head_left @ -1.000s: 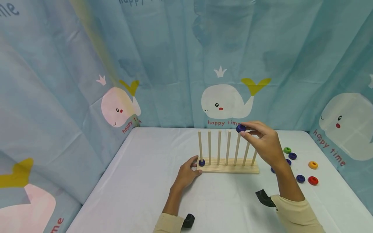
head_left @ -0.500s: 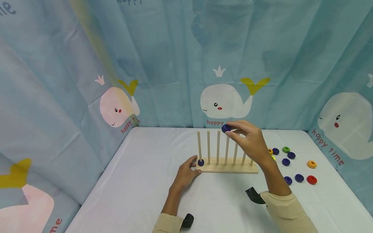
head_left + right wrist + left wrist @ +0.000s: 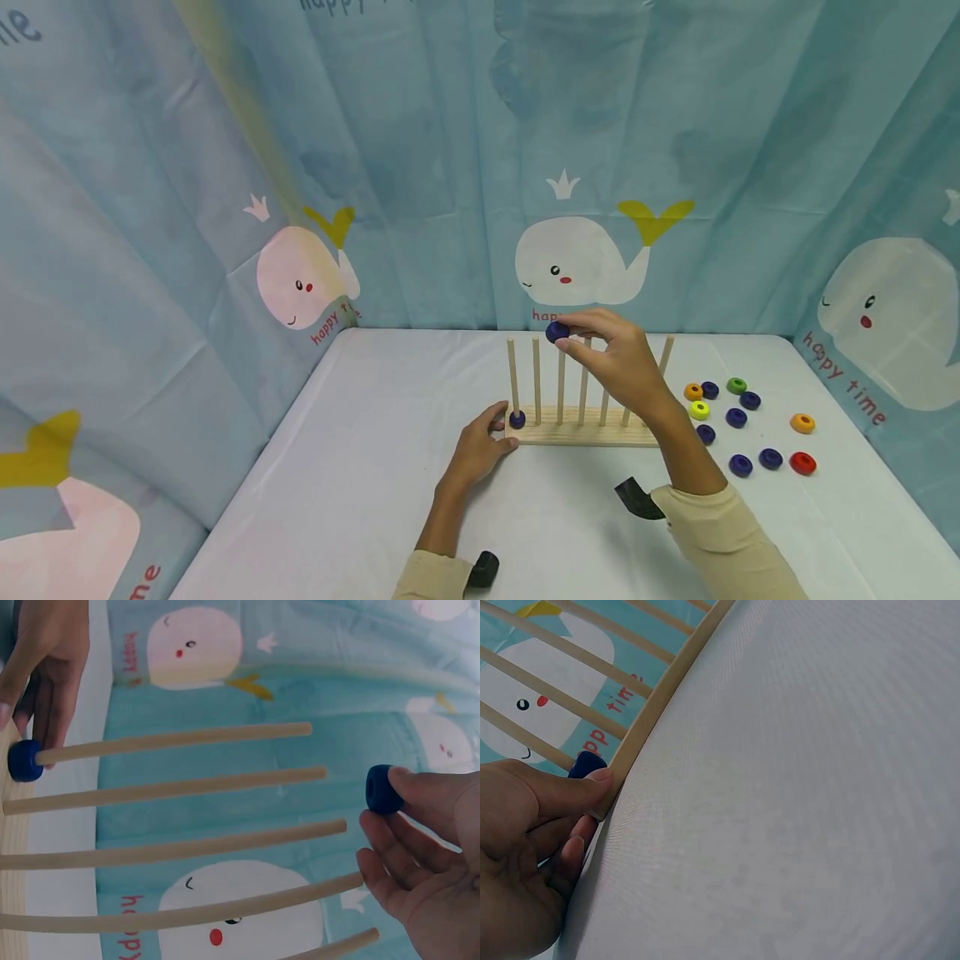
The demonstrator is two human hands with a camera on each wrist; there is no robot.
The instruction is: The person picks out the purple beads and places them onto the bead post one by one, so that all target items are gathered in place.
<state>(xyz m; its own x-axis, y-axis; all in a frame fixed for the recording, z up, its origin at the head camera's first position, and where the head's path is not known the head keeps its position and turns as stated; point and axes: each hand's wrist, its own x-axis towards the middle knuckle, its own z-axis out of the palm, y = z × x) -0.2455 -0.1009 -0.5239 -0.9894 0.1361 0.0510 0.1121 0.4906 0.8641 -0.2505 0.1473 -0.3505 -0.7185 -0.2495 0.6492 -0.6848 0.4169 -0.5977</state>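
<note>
A wooden peg rack (image 3: 585, 437) with several upright pegs stands on the white-covered table. Its left end is gripped by my left hand (image 3: 477, 450), thumb along the front edge, as the left wrist view also shows. One dark blue bead (image 3: 517, 420) sits low on the leftmost peg, beside those fingers. Thumb and fingertips of my right hand (image 3: 618, 360) pinch another blue bead (image 3: 384, 789) above the rack. In the right wrist view this bead is apart from the peg tips, close to the second and third, its hole facing the pegs.
Loose beads lie right of the rack: several blue ones (image 3: 737, 418), a red one (image 3: 803, 463), a green one (image 3: 737, 386), a yellow one (image 3: 699, 410) and two orange, one (image 3: 802, 423) farther right. A whale-printed curtain (image 3: 420, 208) hangs behind the table.
My right hand has moved left along the peg tops with the blue bead, from the right part of the rack to near the third peg. My left hand keeps its grip in place.
</note>
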